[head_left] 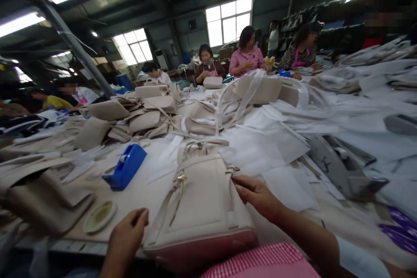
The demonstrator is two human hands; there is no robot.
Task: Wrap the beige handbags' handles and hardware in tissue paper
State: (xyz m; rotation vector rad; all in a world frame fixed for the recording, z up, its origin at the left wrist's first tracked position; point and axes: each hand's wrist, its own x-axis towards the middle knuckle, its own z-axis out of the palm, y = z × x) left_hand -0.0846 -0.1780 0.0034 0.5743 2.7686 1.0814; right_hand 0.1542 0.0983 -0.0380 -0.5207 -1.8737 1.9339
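Observation:
A beige handbag (203,195) stands on the table in front of me, tilted toward me, with a pinkish-red underside. Its handles rise at the far end, and a gold-coloured metal fitting with a thin dangling piece hangs on its left side. My right hand (256,193) is at the bag's upper right side, fingertips closed on the side strap near the metal ring. To the left of the bag, apart from it, my left hand (128,232) has its fingers curled to the thumb; whether anything small is in them is hidden.
A blue tape dispenser (127,167) and a small round dish (100,217) lie to the left, near another beige bag (48,200). Piled bags (159,104) and white sheets (267,134) cover the far side. A grey tape dispenser (342,165) stands right. Several people work beyond.

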